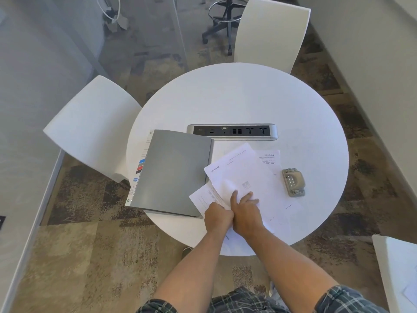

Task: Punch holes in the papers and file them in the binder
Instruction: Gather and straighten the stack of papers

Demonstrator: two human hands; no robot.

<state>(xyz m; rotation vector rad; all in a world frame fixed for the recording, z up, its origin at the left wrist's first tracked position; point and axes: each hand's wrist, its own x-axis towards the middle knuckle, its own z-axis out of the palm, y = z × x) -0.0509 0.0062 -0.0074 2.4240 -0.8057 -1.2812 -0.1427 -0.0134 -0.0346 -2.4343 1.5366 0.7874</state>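
Note:
Several white printed papers [242,175] lie fanned out on the round white table [248,98], right of a closed grey binder [171,172] with coloured index tabs along its left edge. A grey metal hole punch [293,182] rests to the right of the sheets. My left hand [217,216] is closed on the lower edge of the papers where a folded sheet sticks out. My right hand [246,210] presses flat on top of the sheets, fingers spread, touching the left hand.
A silver power and socket strip [232,131] is set into the table behind the binder. White chairs stand at the left [94,125] and far side [270,32]. A black stool base [223,21] is beyond. Another white surface [397,272] shows at lower right.

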